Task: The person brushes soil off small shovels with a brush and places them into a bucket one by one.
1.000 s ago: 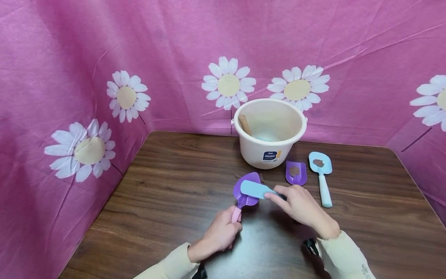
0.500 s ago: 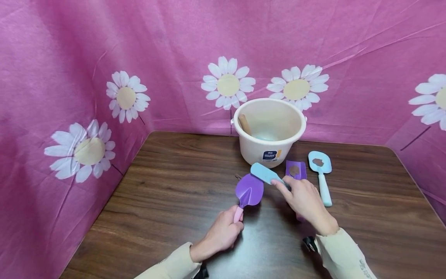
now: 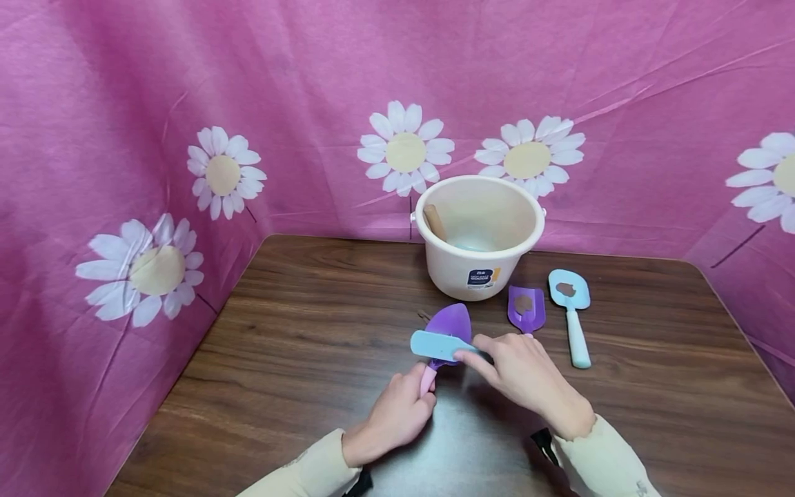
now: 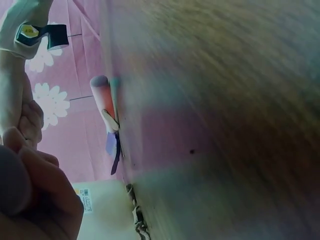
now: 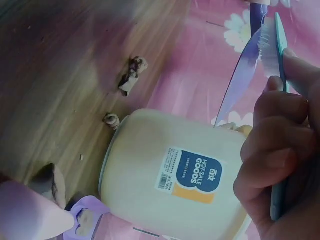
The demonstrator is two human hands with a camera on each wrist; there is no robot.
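In front of the bucket (image 3: 450,266), nearest to me, my left hand (image 3: 400,411) is gripping the pink handle (image 3: 427,381) of a purple shovel (image 3: 452,319), fingers curled round it, and my right hand (image 3: 524,376) is pinching a blue brush (image 3: 433,344) between thumb and fingers. The brush is lying across the shovel, with its bristles (image 5: 268,47) touching it. I am judging that a hard stroke could be twisting the shovel in my grip or flicking bits onto the table (image 3: 292,331), and that a low right wrist could be knocking the smaller purple shovel (image 3: 526,322) under it. That one is lying just in front of the bucket, toward its right; a light-blue shovel (image 3: 575,330) is lying farther right of the bucket. I am counting three shovels, two hands, one brush, and two brown patches (image 3: 524,304), one on each lying shovel. Brown clumps (image 5: 132,75) are resting before the bucket, too partly hidden for a sure count. One bucket is standing upright, one wooden stick (image 3: 434,222) is resting inside its left wall, and behind it a pink curtain (image 3: 298,83) is showing five daisies (image 3: 406,152).
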